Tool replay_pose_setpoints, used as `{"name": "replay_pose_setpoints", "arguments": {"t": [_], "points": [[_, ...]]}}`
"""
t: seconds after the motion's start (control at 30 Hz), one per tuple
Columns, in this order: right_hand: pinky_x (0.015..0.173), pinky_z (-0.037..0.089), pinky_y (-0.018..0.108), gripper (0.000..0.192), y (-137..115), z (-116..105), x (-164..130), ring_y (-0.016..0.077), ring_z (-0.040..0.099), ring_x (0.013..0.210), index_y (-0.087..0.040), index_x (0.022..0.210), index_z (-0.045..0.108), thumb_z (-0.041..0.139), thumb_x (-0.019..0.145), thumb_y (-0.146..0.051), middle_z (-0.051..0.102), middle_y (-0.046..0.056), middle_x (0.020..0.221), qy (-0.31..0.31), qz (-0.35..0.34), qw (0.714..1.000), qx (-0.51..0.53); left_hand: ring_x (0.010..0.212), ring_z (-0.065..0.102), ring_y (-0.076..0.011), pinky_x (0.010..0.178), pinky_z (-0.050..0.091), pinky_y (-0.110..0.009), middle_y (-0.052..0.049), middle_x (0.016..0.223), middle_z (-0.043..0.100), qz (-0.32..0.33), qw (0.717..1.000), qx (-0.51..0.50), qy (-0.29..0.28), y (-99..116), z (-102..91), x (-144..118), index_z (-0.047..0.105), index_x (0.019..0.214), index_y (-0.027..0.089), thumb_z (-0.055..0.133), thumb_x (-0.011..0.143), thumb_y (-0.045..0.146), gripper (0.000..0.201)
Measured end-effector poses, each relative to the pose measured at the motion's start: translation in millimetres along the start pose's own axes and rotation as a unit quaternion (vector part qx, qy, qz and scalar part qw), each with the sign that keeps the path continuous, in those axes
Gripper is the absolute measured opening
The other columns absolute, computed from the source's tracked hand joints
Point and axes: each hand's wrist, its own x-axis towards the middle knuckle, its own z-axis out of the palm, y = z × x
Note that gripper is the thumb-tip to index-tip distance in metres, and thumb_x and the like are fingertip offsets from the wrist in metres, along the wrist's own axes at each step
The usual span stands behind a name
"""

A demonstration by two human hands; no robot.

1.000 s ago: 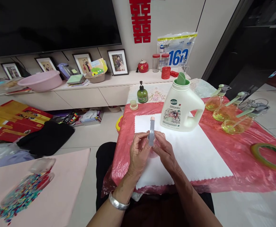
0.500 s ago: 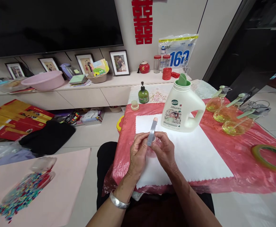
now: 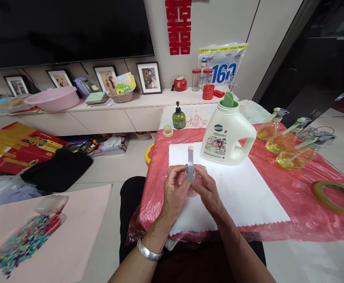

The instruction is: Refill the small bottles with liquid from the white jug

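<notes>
Both my hands hold a small clear pinkish spray bottle [image 3: 190,163] above the white cloth [image 3: 242,196]. Its grey spray head, with a pale pink nozzle tip, points away from me, and my fingers hide much of its body. My left hand [image 3: 173,192] is closed around the neck and left side, thumb near the base of the head. On the other side my right hand [image 3: 208,190] grips it, thumb and fingers wrapped round. Just beyond stands a large white detergent jug [image 3: 225,133] with a green spout, uncapped.
Several spray bottles with yellow liquid [image 3: 291,159] stand at the right, near a roll of tape [image 3: 337,197]. A green pump bottle [image 3: 178,117] and a pale cap [image 3: 168,131] are at the back left. Colourful small pieces [image 3: 24,243] lie on a pink surface at lower left.
The spray head has turned from slanting right to pointing nearly straight away from me. My hands have shifted slightly around the bottle; the jug has stayed in place.
</notes>
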Motion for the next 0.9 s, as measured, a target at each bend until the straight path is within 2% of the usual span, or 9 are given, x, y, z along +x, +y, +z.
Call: {"name": "replay_pose_setpoints", "arguments": {"t": [0.1,0.2,0.4,0.7,0.8,0.9], "points": [[0.106,0.043,0.041,0.036,-4,-6,2,0.0242,0.053,0.122,-0.026,0.124,0.069,0.048,0.102,-0.045,0.064,0.006,0.128,-0.039,0.004,0.999,0.007,0.102,0.064,-0.0207,0.096,0.048,-0.033,-0.003,0.102,0.068,0.004,1.0,-0.011,-0.001,-3,-1.2,-1,0.071,0.102,0.023,0.076,0.085,0.035,0.021],[0.105,0.043,0.041,0.034,-3,-4,3,0.024,0.053,0.121,-0.028,0.124,0.07,0.052,0.101,-0.046,0.065,0.005,0.126,-0.04,-0.003,0.999,0.01,0.103,0.064,-0.021,0.097,0.048,-0.034,-0.004,0.104,0.068,0.011,1.0,-0.017,-0.006,-5,-2.6,-2,0.072,0.105,0.024,0.076,0.087,0.036,0.023],[0.099,0.045,0.037,0.026,6,4,0,0.0213,0.058,0.111,-0.029,0.115,0.07,0.065,0.096,-0.045,0.066,0.002,0.115,0.025,-0.021,0.999,0.022,0.102,0.063,-0.0202,0.095,0.049,-0.032,-0.003,0.103,0.067,0.029,0.999,-0.024,-0.014,-1,-4.4,-2,0.075,0.106,0.026,0.073,0.09,0.039,0.02],[0.095,0.046,0.036,0.027,11,21,-5,0.0204,0.059,0.104,-0.026,0.107,0.065,0.078,0.086,-0.039,0.063,0.002,0.107,0.13,-0.015,0.991,0.012,0.102,0.063,-0.0208,0.095,0.049,-0.033,-0.003,0.103,0.068,0.002,1.0,-0.028,-0.011,-2,-6.6,1,0.076,0.103,0.027,0.069,0.091,0.032,0.015],[0.094,0.047,0.037,0.031,12,17,-4,0.0204,0.059,0.102,-0.026,0.108,0.064,0.078,0.086,-0.042,0.062,0.003,0.107,0.108,-0.003,0.994,0.02,0.102,0.064,-0.0211,0.095,0.049,-0.033,-0.004,0.103,0.069,-0.004,1.0,-0.023,-0.011,-6,-6.9,2,0.075,0.103,0.026,0.068,0.091,0.032,0.015],[0.101,0.046,0.039,0.035,7,7,-2,0.0226,0.058,0.113,-0.027,0.117,0.067,0.072,0.089,-0.047,0.064,0.004,0.117,0.042,-0.002,0.999,0.024,0.101,0.064,-0.0211,0.095,0.049,-0.034,-0.004,0.103,0.069,-0.007,1.0,-0.023,-0.006,-7,-4.8,1,0.074,0.104,0.025,0.068,0.09,0.033,0.017]]}}
